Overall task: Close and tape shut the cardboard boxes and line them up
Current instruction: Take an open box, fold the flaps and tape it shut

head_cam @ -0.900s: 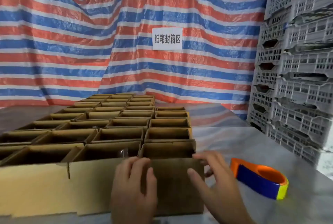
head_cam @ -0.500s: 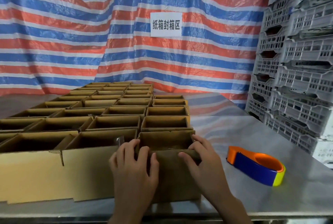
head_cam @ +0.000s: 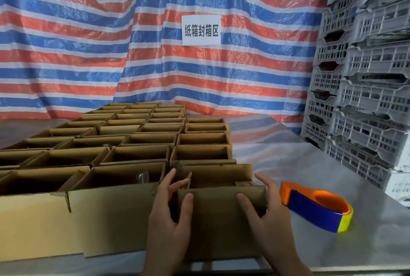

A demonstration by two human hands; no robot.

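Note:
An open brown cardboard box (head_cam: pixel 218 220) stands at the near right end of the front row, its flaps upright. My left hand (head_cam: pixel 169 215) holds its left side, thumb on the front face and fingers reaching along the left wall. My right hand (head_cam: pixel 265 211) holds the right corner, thumb on the front and fingers wrapped round the side. An orange, blue and yellow tape dispenser (head_cam: pixel 317 208) lies on the metal table (head_cam: pixel 366 231) just right of the box, untouched.
Several rows of open cardboard boxes (head_cam: pixel 137 156) fill the table to the left and behind. Stacked white plastic crates (head_cam: pixel 366 89) stand at the right. A striped tarp with a white sign (head_cam: pixel 201 30) hangs behind. The table's front edge is near my wrists.
My hands slid from the top of the front flap to the two sides of the box. The box now sits a little right of its row.

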